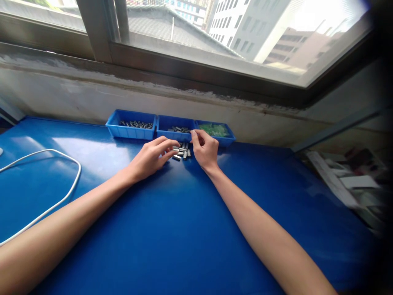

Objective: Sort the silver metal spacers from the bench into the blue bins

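Note:
A small pile of shiny metal pieces [184,154], short and block-like, lies on the blue tabletop in front of the bins. At the pile's left side is my left hand [153,156], its fingers curved and thumb apart from them, the fingertips next to the pieces. My right hand [205,150] is at the front rim of the middle blue bin [175,122], thumb and forefinger pinched together. Whatever sits in that pinch is too small to make out. Similar metal pieces [179,129] lie inside the middle bin.
The left blue bin [132,130] holds many small dark metal parts. Green translucent pieces [215,130] fill the right bin [226,141]. A white cable [76,176] curves across the blue table [172,237] at left. Behind the bins are a wall and window.

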`<move>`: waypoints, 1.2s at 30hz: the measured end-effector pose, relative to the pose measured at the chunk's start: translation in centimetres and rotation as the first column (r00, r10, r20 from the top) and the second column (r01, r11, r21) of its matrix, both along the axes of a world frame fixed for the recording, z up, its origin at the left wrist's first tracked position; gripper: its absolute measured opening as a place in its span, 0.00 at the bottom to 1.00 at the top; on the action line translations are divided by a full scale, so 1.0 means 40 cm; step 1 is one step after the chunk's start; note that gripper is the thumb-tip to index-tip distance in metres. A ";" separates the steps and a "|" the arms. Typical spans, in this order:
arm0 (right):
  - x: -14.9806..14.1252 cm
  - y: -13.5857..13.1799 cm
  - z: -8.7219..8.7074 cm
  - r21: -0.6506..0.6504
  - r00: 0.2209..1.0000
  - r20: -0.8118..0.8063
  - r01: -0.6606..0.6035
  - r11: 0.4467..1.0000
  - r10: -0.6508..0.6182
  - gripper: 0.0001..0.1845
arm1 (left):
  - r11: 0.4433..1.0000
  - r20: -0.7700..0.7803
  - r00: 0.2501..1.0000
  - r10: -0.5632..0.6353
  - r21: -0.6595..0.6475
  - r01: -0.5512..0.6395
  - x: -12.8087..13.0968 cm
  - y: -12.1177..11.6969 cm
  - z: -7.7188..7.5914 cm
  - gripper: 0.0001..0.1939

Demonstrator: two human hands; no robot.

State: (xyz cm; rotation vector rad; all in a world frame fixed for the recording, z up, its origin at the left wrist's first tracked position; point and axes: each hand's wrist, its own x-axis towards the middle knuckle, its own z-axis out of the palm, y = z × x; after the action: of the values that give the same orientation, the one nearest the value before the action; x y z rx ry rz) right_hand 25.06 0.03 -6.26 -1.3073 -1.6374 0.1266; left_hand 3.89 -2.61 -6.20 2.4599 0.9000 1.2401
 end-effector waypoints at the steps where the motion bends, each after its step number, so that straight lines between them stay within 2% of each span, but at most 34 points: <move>1: -0.001 -0.002 0.001 0.005 1.000 0.007 -0.004 1.000 0.004 0.20 | 0.999 0.063 0.998 0.023 -0.032 -0.021 0.000 0.002 0.001 0.12; 3: -0.003 -0.006 0.003 0.017 0.999 0.035 -0.018 1.000 0.018 0.20 | 0.995 0.152 0.987 0.044 -0.095 -0.030 -0.001 0.006 0.004 0.13; 7: -0.008 -0.013 0.001 0.042 0.990 0.118 -0.081 0.996 0.076 0.19 | 0.978 0.235 0.970 0.066 -0.209 -0.016 -0.001 0.012 0.005 0.16; 13: -0.011 -0.019 -0.005 0.046 0.967 0.201 -0.170 0.984 0.158 0.16 | 0.960 0.317 0.944 0.091 -0.279 0.001 0.001 0.020 -0.009 0.16; 16: -0.011 -0.025 -0.005 0.047 0.945 0.253 -0.224 0.973 0.205 0.14 | 0.950 0.322 0.942 0.097 -0.312 0.008 0.001 0.015 -0.004 0.19; 21: -0.012 -0.034 -0.007 0.017 0.884 0.356 -0.331 0.944 0.303 0.17 | 0.946 0.313 0.945 0.091 -0.324 0.016 0.001 0.000 0.013 0.36; 23: -0.011 -0.035 -0.008 0.013 0.865 0.380 -0.358 0.934 0.326 0.17 | 0.949 0.319 0.945 0.068 -0.312 0.037 0.001 -0.001 0.014 0.40; 29: -0.011 -0.034 -0.009 0.032 0.825 0.438 -0.413 0.910 0.358 0.15 | 0.963 0.323 0.946 0.000 -0.257 0.087 0.001 0.006 0.005 0.37; 33: -0.013 -0.028 -0.011 0.082 0.864 0.412 -0.350 0.933 0.288 0.15 | 0.973 0.316 0.947 0.064 -0.231 0.011 0.001 0.012 0.003 0.37; 36: -0.009 -0.017 -0.015 0.150 0.947 0.303 -0.161 0.975 0.110 0.17 | 0.983 0.252 0.961 0.114 -0.168 -0.073 0.002 0.015 0.002 0.28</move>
State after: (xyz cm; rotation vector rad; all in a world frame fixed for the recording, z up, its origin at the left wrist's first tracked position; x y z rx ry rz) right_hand 24.71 -0.64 -6.88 -1.1178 -1.9444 -0.1319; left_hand 3.98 -2.01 -6.12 2.0934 1.0075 1.4247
